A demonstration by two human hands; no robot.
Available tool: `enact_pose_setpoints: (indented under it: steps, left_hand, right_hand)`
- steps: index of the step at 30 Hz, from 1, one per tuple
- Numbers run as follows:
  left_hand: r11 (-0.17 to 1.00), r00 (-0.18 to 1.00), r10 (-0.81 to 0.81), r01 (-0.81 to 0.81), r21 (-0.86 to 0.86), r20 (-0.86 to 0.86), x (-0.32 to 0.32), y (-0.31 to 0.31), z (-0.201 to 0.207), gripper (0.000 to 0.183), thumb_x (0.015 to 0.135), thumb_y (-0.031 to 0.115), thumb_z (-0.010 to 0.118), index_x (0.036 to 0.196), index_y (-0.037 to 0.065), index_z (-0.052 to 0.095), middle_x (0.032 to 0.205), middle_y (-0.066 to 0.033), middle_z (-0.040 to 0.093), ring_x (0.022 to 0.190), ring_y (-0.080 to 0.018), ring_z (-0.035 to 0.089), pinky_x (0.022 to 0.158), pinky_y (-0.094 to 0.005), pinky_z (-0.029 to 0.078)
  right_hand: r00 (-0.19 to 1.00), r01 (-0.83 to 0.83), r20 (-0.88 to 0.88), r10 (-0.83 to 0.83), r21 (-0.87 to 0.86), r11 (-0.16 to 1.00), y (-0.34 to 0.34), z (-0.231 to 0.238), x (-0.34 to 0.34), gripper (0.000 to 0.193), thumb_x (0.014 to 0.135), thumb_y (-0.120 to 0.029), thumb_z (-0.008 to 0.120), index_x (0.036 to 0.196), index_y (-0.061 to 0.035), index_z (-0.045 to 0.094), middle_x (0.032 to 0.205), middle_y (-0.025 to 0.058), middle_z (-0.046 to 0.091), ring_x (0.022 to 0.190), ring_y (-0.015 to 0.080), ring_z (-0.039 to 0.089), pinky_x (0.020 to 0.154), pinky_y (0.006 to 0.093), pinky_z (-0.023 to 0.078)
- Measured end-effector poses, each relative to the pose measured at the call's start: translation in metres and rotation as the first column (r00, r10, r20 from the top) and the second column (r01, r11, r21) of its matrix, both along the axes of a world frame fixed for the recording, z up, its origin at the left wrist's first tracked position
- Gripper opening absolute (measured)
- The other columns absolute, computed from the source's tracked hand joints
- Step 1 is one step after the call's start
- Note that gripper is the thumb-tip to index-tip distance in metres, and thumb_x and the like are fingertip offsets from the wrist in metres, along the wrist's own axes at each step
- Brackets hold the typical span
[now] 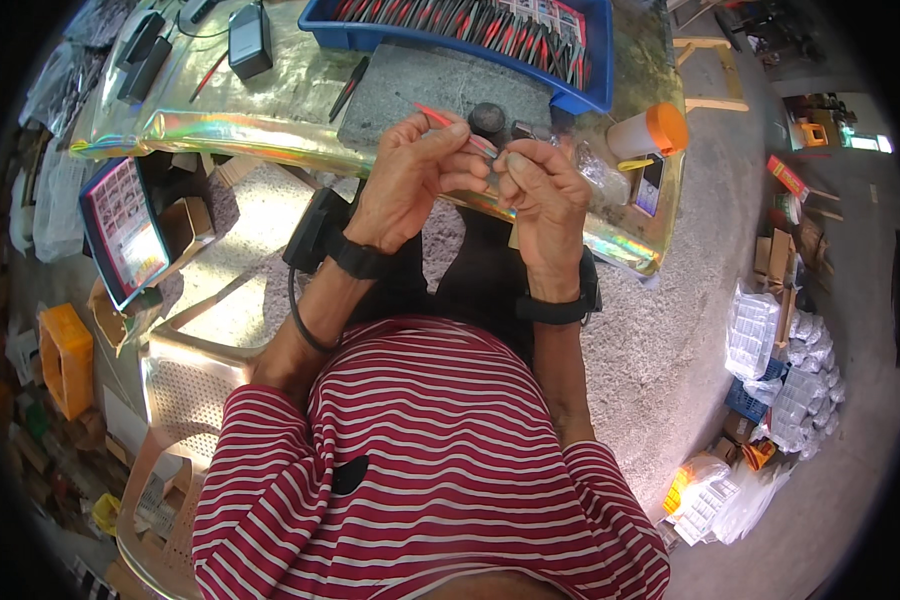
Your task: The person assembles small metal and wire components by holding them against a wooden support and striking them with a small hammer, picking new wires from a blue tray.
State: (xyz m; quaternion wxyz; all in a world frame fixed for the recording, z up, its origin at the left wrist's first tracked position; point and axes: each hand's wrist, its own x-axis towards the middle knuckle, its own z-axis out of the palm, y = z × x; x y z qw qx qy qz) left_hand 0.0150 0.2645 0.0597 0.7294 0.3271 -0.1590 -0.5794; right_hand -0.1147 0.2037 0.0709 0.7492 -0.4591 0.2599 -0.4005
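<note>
Above the near edge of the table, my left hand [422, 172] is closed around a slim red pen-like tool [482, 147]. A thin dark tip shows past the upper side of that hand. My right hand [545, 195] is pinched close to the tool's other end; its fingertips hide what they grip. Just beyond the hands, a round dark knob-like object [487, 118] sits by a grey slab [410, 85]. One black pen-like tool [349, 90] lies at the slab's left side.
Behind the slab, a blue tray [450, 47] holds many red and black slim tools. An orange-lidded container [650, 132] stands at the table's right. A black box-shaped device [249, 40] lies at the left. Beside me is a beige plastic chair [185, 385].
</note>
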Motion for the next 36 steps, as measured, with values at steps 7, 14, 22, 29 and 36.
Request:
enact_pose_setpoints:
  steps: [7,14,22,29,36]
  left_hand:
    - [1.000,0.997,0.014,-0.011,0.028,-0.079,-0.0034,-0.0017,-0.0018,0.015,0.084,0.012,0.048,0.082,-0.002,0.054,0.076,-0.0118,0.059,0.063,-0.0143,0.059,0.057,-0.0228,0.051]
    - [0.999,0.992,-0.019,0.024,0.039,-0.128,-0.0059,-0.0025,-0.0027,0.017,0.084,0.011,0.048,0.085,-0.004,0.055,0.069,-0.0107,0.059,0.062,-0.0160,0.059,0.058,-0.0230,0.051]
    - [0.998,0.976,-0.057,0.059,0.001,-0.212,-0.0054,-0.0025,-0.0081,0.019,0.084,0.011,0.048,0.088,-0.006,0.055,0.075,-0.0118,0.059,0.066,-0.0164,0.060,0.060,-0.0234,0.051]
    - [0.999,0.971,-0.053,0.052,-0.011,-0.235,-0.0065,-0.0021,-0.0084,0.018,0.084,0.011,0.048,0.088,-0.005,0.055,0.077,-0.0117,0.060,0.067,-0.0153,0.060,0.061,-0.0228,0.052]
    - [0.999,0.973,-0.037,0.040,0.009,-0.226,-0.0074,-0.0013,-0.0072,0.017,0.083,0.011,0.048,0.087,-0.004,0.055,0.077,-0.0120,0.060,0.067,-0.0147,0.060,0.061,-0.0228,0.052]
  right_hand:
    - [0.998,0.028,0.053,-0.026,-0.033,0.999,0.0034,-0.0038,0.0027,0.011,0.079,-0.005,0.054,0.087,0.0034,0.055,0.071,0.0089,0.058,0.051,0.0071,0.048,0.044,0.0183,0.037]
    - [0.998,0.063,0.019,-0.062,-0.068,0.996,0.0066,-0.0037,0.0038,0.012,0.080,-0.006,0.055,0.086,0.0036,0.055,0.067,0.0076,0.057,0.049,0.0064,0.047,0.044,0.0175,0.035]
    - [0.996,0.085,0.026,-0.083,-0.075,0.994,0.0080,-0.0044,0.0050,0.011,0.080,-0.006,0.055,0.086,0.0032,0.054,0.068,0.0075,0.057,0.049,0.0061,0.047,0.044,0.0170,0.035]
    - [0.995,0.096,0.039,-0.094,-0.073,0.993,0.0088,-0.0056,0.0053,0.011,0.080,-0.006,0.054,0.086,0.0030,0.054,0.068,0.0071,0.057,0.049,0.0059,0.046,0.044,0.0166,0.035]
    - [0.993,0.117,0.029,-0.115,-0.076,0.990,0.0100,-0.0056,0.0063,0.011,0.080,-0.006,0.054,0.086,0.0033,0.054,0.067,0.0071,0.056,0.049,0.0062,0.046,0.044,0.0169,0.035]
